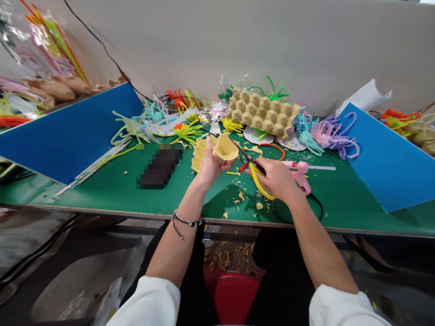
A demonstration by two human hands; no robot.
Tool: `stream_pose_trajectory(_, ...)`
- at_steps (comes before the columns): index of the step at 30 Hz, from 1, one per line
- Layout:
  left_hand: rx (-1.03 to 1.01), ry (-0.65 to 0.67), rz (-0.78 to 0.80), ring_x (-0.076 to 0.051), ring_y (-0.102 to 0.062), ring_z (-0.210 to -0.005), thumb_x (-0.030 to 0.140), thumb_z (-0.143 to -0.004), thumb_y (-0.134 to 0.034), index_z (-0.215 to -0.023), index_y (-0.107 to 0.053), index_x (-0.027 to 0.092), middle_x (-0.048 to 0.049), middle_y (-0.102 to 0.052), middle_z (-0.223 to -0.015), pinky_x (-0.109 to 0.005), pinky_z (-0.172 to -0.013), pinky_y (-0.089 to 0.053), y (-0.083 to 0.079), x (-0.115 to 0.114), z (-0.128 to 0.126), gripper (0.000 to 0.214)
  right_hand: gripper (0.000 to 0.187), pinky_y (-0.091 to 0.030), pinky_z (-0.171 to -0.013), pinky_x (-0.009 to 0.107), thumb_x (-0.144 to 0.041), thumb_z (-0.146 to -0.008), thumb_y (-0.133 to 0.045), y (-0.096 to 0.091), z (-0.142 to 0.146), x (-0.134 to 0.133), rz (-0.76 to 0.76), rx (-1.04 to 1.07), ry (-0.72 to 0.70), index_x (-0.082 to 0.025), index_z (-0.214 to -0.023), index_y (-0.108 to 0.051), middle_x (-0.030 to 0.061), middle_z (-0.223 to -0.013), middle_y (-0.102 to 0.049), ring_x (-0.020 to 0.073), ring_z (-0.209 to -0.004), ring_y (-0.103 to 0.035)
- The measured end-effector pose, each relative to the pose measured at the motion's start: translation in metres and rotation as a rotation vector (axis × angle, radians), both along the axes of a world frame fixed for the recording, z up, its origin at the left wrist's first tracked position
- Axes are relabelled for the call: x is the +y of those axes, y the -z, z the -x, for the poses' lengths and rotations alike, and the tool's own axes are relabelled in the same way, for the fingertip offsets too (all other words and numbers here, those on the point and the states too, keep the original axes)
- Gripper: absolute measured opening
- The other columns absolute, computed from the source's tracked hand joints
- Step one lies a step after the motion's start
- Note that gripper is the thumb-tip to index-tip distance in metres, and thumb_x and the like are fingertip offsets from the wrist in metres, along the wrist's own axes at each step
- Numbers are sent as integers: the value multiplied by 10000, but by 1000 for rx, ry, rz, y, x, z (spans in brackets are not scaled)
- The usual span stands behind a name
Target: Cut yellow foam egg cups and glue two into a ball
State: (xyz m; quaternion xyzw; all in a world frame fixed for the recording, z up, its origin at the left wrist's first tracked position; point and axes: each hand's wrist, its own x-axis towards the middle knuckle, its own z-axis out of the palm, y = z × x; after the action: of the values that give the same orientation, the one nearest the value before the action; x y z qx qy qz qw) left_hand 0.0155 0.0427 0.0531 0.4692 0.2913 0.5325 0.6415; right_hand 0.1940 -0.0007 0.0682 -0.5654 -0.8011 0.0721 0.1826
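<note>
My left hand (210, 164) is closed around a yellow cut piece of egg carton (224, 147), held just above the green table (112, 192). My right hand (277, 179) grips yellow-handled scissors (253, 170), whose blades point up-left to the carton piece's edge. More yellow carton cups (197, 156) lie behind my left hand. Small yellow scraps (242, 195) are scattered on the table between my hands.
A beige egg carton tray (263, 112) sits at the back among coloured pipe cleaners (326, 133). A pink glue gun (301, 174) lies right of my right hand. Blue boards (68, 131) (387, 158) stand on both sides. A red bin (233, 296) is below the table edge.
</note>
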Motion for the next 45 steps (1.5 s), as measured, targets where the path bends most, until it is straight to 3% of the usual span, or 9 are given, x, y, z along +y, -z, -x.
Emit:
stream_pose_trajectory(2,53,2,-79,-85,-310,-466,750,-873,-174,-804,-499,193,31,-370,-577,-220,-431,-261,3,0,0,648,443,-268,-584,275,-559,-939,-336,1,2,0,10,17,21,-189,-786,-526,72,-771,-633,178,-675,-531)
stream_pose_trajectory(5,148,-52,-235,-79,-327,-494,782,-806,-383,-829,-478,199,36,-408,-624,-229,-472,-304,7,-1,-1,591,424,-265,-578,275,-539,-945,-342,0,6,0,29,38,43,-195,-769,-516,63,-748,-630,173,-658,-530)
stream_pose_trajectory(8,299,-131,-304,-82,-348,-522,674,-788,-572,-775,-422,211,50,-384,-623,-235,-498,-325,9,-2,-1,488,415,-256,-569,278,-536,-944,-347,0,7,-2,37,29,55,-201,-755,-504,55,-742,-630,172,-649,-533)
stream_pose_trajectory(12,426,-190,-340,-98,-380,-562,533,-865,-552,-740,-418,211,42,-382,-634,-249,-548,-366,12,-3,1,371,405,-243,-562,280,-593,-887,-424,-1,6,-4,-18,-22,114,-206,-804,-511,58,-816,-647,192,-702,-567)
stream_pose_trajectory(19,476,-161,-253,-122,-445,-616,279,-842,-530,-745,-483,205,29,-426,-673,-260,-610,-433,13,-6,3,131,446,-233,-564,283,-642,-859,-438,-4,4,-7,-34,-110,101,-202,-856,-511,70,-840,-660,216,-734,-593)
stream_pose_trajectory(28,355,-29,-99,-70,-359,-508,208,-852,-480,-681,-430,180,46,-383,-590,-191,-481,-308,1,-7,11,180,464,-241,-572,289,-589,-937,-349,-1,3,-3,32,-184,40,-179,-881,-556,101,-893,-697,220,-764,-629)
stream_pose_trajectory(35,376,-214,-185,-97,-439,-580,313,-853,-583,-838,-483,193,48,-436,-641,-219,-554,-383,5,-4,-2,157,476,-213,-560,305,-559,-963,-290,2,9,-3,17,-180,117,-185,-879,-571,100,-878,-711,233,-765,-645)
stream_pose_trajectory(40,478,-86,-352,-113,-456,-645,298,-812,-613,-834,-523,199,45,-440,-648,-231,-594,-391,2,-7,5,136,429,-223,-568,303,-569,-928,-374,1,12,-6,-5,-149,129,-180,-927,-554,98,-914,-692,236,-781,-632)
stream_pose_trajectory(45,501,57,-344,-103,-368,-560,351,-807,-610,-725,-472,206,55,-365,-593,-244,-518,-317,-2,-12,15,217,462,-255,-600,300,-606,-883,-432,0,7,-5,-27,-156,79,-170,-990,-537,109,-995,-669,246,-823,-616)
